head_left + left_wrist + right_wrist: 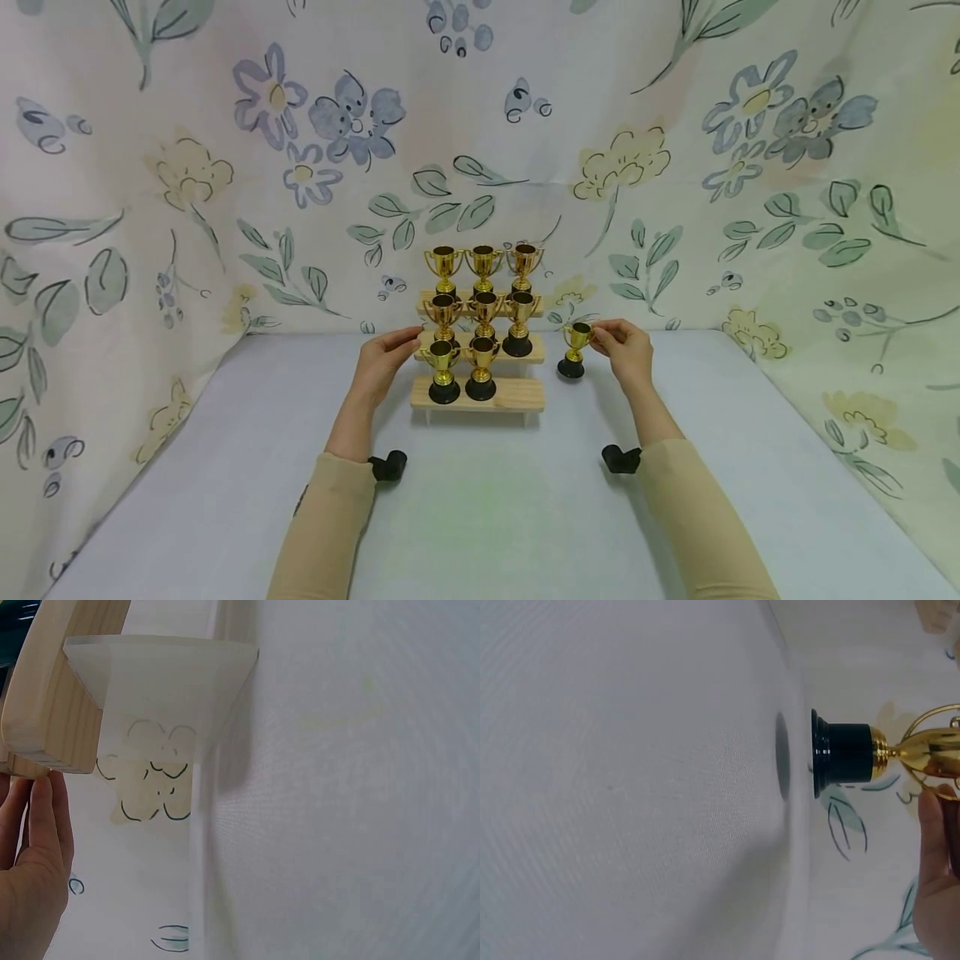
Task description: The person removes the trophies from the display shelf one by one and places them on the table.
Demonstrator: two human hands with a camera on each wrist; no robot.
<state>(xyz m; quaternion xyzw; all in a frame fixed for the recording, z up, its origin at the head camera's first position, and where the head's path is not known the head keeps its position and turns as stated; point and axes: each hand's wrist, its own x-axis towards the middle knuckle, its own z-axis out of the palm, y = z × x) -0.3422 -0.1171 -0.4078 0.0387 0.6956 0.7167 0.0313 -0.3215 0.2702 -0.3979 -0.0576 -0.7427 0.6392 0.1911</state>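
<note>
The trophies (575,350) are gold with black bases (571,367), the backdrop (555,50) white with blue flowers

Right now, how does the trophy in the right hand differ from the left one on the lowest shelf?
The held trophy hangs above the table; the shelf trophy rests on the lowest shelf. The right hand pinches the held trophy; no hand grips the shelf trophy. Both look gold above, black below.

No readable text, no legible labels or brands, no numbers, no signs in any view
</note>
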